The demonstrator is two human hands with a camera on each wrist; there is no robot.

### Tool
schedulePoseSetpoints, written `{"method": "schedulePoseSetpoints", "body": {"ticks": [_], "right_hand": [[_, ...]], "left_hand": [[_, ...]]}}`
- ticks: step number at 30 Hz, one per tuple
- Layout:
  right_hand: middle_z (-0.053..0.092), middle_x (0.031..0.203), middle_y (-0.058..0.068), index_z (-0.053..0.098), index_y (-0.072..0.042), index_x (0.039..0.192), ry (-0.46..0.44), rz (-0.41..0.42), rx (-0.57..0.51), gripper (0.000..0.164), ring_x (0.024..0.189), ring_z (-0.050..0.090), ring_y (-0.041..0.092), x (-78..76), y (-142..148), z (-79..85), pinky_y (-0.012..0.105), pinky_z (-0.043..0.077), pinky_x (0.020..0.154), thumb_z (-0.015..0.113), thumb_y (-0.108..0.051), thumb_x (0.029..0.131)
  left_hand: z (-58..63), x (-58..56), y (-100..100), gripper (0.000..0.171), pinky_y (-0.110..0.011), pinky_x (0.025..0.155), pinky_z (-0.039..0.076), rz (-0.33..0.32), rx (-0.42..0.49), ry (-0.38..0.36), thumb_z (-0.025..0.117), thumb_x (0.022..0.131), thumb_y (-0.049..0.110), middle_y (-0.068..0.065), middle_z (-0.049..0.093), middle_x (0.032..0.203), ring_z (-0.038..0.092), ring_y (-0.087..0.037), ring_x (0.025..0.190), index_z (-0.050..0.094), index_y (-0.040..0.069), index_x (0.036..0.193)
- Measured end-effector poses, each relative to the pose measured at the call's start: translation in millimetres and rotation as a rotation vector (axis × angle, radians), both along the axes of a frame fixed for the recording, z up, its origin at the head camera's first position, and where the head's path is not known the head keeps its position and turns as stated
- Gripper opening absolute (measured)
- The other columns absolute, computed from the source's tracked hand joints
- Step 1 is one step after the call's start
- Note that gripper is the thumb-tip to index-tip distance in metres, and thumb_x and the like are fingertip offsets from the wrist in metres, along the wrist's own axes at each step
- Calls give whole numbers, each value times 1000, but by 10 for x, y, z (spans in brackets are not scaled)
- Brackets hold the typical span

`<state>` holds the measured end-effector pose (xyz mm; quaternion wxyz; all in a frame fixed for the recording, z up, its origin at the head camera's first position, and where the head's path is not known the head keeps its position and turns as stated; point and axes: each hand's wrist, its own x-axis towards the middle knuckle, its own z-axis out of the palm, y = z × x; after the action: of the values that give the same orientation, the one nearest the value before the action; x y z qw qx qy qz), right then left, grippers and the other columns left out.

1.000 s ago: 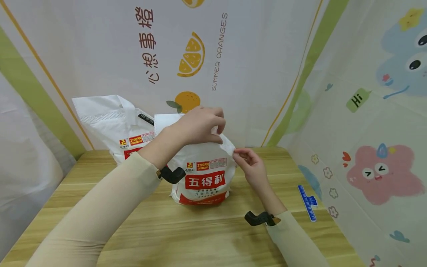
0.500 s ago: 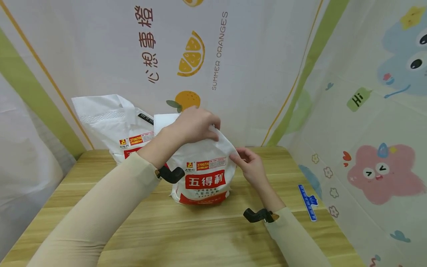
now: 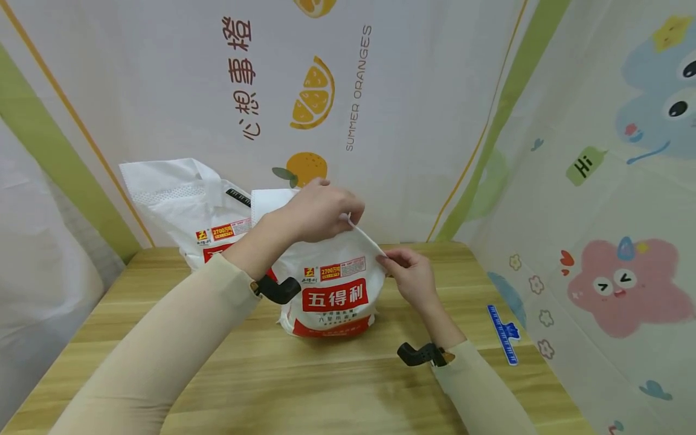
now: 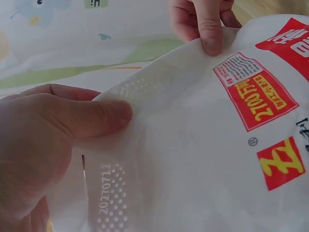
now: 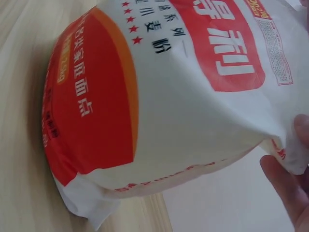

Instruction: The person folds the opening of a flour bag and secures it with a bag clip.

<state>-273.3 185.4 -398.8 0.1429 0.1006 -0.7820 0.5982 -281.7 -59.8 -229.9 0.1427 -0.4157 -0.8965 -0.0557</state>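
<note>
A white flour bag with red print (image 3: 326, 272) stands upright on the wooden table. My left hand (image 3: 326, 211) reaches across its top and pinches the upper edge between thumb and fingers. In the left wrist view, the left thumb (image 4: 104, 116) lies flat on the white plastic, near a dotted band with a stamped date. At the bag's upper right corner, my right hand (image 3: 410, 275) pinches the edge. The rim runs straight between both hands. The right wrist view shows the bag's lower front (image 5: 101, 96), with right fingertips (image 5: 277, 174) at the side edge.
Behind and left stands a second flour bag (image 3: 174, 193), its top folded, with a black clip (image 3: 238, 196) on it. A blue clip (image 3: 502, 334) lies on the table (image 3: 272, 393) at the right. Printed curtains (image 3: 424, 121) hang at the back and sides.
The bag's top edge between the hands has straightened into a taut line, and the dotted band there has turned out of the head view. My left fingers have closed onto the edge.
</note>
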Motion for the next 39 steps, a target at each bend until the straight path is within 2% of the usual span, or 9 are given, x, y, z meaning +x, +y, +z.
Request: {"method": "schedulePoseSetpoints", "body": {"ticks": [5,9,13,17,21,25,31,34,39], "right_hand": [[78,109,20,80,1,111,27,-15,42,16,89,73,10,7,-4,-20,25,66,76,81,-11,100],[79,120,12,78,-11,124,16,29,72,27,105,76,19,21,-26,65,29,66,84,81,-26,102],[78,128,8,75,-18,132,71,96,60,33,115,75,23,7,-114,206,30,65,89,79,-34,104],[79,119,15,79,-8,124,181,113,22,24,101,75,15,-25,-230,301,25,64,82,78,-23,104],[79,109,23,80,2,112,263,76,-6,14,88,72,5,-41,-284,324,19,61,76,79,-8,101],[80,106,22,82,0,109,273,21,10,13,84,72,4,-45,-294,337,18,60,72,81,-10,100],[80,119,15,79,-5,122,250,38,25,24,100,74,13,-25,-333,398,20,62,84,81,-19,102],[78,121,16,78,-3,123,285,57,16,25,102,74,13,-19,-393,457,19,62,85,80,-18,102],[77,109,21,79,2,108,356,38,2,14,91,75,9,-13,-473,516,18,62,78,81,-10,101]], "left_hand": [[-4,14,-23,8,-54,105,55,6,-1,-30,81,101,16,1,78,103,71,-24,96,73,18,98],[30,3,-38,4,-42,85,60,37,26,-108,79,102,19,0,79,108,69,-25,94,75,18,104],[61,-8,-34,6,-43,87,60,56,30,-143,78,103,21,-1,80,111,69,-26,96,76,19,108],[43,-13,-50,4,-44,86,60,42,42,-131,77,103,19,0,79,111,69,-25,98,77,19,107],[-8,-18,-48,5,-43,80,59,-22,43,-59,76,102,14,0,78,104,68,-24,94,75,18,99],[-20,-14,-35,5,-43,77,60,-42,34,-7,75,103,13,0,78,104,70,-24,91,74,17,101],[14,-3,-50,12,-46,87,62,-6,49,-64,72,105,16,-2,81,119,72,-26,100,77,18,115],[11,-3,-51,9,-46,84,61,-9,59,-48,71,104,16,-2,81,114,71,-26,95,77,18,111],[-16,-10,-44,5,-45,78,60,-22,64,-1,72,104,15,0,81,105,70,-25,90,76,17,101]]}}
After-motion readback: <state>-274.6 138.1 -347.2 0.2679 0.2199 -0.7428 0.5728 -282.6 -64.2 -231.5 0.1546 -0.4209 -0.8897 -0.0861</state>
